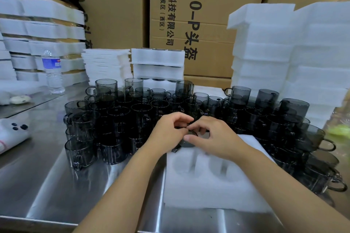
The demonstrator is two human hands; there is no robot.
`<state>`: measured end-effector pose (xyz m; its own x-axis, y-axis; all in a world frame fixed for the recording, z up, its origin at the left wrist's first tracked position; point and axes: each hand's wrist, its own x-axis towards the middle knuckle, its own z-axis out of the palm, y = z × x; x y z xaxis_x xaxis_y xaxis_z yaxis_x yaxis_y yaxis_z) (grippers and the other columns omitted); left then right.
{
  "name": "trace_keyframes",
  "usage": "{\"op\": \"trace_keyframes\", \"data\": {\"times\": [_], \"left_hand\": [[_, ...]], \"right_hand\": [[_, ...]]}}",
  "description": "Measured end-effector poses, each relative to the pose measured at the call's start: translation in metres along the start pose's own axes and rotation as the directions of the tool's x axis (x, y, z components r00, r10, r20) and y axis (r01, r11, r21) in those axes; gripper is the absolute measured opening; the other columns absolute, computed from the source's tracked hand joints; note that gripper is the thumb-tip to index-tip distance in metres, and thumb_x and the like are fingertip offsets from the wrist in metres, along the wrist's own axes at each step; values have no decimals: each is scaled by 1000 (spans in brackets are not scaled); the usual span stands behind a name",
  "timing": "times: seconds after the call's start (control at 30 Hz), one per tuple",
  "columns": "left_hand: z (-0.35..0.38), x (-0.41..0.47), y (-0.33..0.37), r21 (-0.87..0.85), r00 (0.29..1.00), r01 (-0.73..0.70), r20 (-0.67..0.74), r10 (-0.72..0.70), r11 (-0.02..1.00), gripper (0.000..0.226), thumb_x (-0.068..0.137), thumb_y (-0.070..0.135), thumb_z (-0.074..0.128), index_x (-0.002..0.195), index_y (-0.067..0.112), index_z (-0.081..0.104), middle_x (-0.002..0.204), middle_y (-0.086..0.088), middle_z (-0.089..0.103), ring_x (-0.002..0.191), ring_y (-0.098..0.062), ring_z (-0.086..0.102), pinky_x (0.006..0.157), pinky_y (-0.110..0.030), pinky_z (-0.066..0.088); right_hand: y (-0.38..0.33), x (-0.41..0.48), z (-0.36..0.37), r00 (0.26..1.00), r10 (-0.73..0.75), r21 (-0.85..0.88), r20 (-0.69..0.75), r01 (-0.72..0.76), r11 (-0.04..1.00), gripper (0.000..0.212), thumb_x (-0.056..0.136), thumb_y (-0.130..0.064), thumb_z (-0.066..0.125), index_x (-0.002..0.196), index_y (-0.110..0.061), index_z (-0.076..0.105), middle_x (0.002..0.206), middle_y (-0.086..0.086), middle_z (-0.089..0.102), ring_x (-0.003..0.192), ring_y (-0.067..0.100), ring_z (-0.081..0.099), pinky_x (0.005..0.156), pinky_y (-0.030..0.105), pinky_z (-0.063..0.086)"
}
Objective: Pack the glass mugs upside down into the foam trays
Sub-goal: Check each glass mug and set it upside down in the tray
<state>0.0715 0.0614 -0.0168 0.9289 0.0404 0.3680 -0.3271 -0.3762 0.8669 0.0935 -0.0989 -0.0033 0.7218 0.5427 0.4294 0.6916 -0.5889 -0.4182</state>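
A water bottle (53,71) stands far left on the steel table (56,185). Smoky glass mugs (117,119) crowd the middle. The left grip (168,132) and right grip (214,138) curl their fingers around one mug (186,143) over the foam tray's (208,185) far edge. Foam stacks (284,62) rise on the right.

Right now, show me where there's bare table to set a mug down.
Bare table lies at the near left, bordered by the mugs behind, the tray on the right and the near edge. Crowded: mugs fill the middle and flank the tray's right side; foam stacks wall the back.
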Motion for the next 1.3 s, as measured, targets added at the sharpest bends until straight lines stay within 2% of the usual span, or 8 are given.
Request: {"op": "trace_keyframes", "data": {"times": [0.17,0.3,0.4,0.5,0.6,0.77,1.0,1.3], "left_hand": [[0,-3,0,133,996,-32,83,21,991,44,80,-7,55,96,31,69,98,13,68,94,0,56,74,-4,43],[3,-8,0,205,987,-24,159,-9,978,50,85,-1,46,111,35,69,98,10,73,90,-9,63,81,-24,51],[4,-15,0,130,1000,-2,29,-1,992,43,88,-1,47,112,24,71,110,7,71,96,0,63,89,-20,50],[2,-31,-4,19,979,34,-202,-30,999,35,89,-2,50,99,21,75,106,10,68,76,21,57,71,0,43],[-4,-49,-12,-2,942,46,-333,-44,999,44,87,0,55,74,39,73,95,16,72,68,6,62,63,-8,46],[-7,-66,-10,159,911,12,-409,55,987,38,80,-2,59,69,29,76,69,37,63,79,12,63,71,-7,47],[-7,-68,-8,190,899,-77,-410,150,979,26,75,11,56,67,24,77,65,29,67,70,6,66,66,-16,51],[-6,-70,-10,264,851,-171,-445,277,949,37,68,34,38,59,25,73,59,19,67,47,-7,59,45,-32,48]], "right_hand": [[0,0,-1,994,39,5,102,-40,999,31,75,-47,73,101,-32,72,90,-12,51,92,1,46,83,24,40],[-2,-2,-2,994,33,35,101,-36,999,20,80,-33,70,100,-30,73,88,-12,50,88,-3,45,78,19,38],[-3,-2,-3,995,32,13,99,-33,999,21,84,-20,61,99,-27,74,88,-9,53,79,-3,48,73,18,37],[-3,-1,-4,994,54,9,93,-55,998,23,88,-16,57,101,-26,73,87,-9,54,60,-7,53,62,13,40],[-6,7,-6,991,68,-41,115,-64,997,20,89,-19,56,96,-27,73,81,-15,51,64,-6,56,54,8,42],[-25,30,4,982,71,-130,174,-49,990,16,87,-31,57,89,-35,72,97,-13,57,80,4,54,75,23,46],[-53,50,19,928,192,-186,319,-137,973,21,85,-42,58,96,-33,73,103,-10,69,93,11,59,82,30,51],[-69,54,25,872,288,-267,396,-191,945,26,82,-11,51,100,-8,70,101,9,71,93,23,63,86,37,54]]}}
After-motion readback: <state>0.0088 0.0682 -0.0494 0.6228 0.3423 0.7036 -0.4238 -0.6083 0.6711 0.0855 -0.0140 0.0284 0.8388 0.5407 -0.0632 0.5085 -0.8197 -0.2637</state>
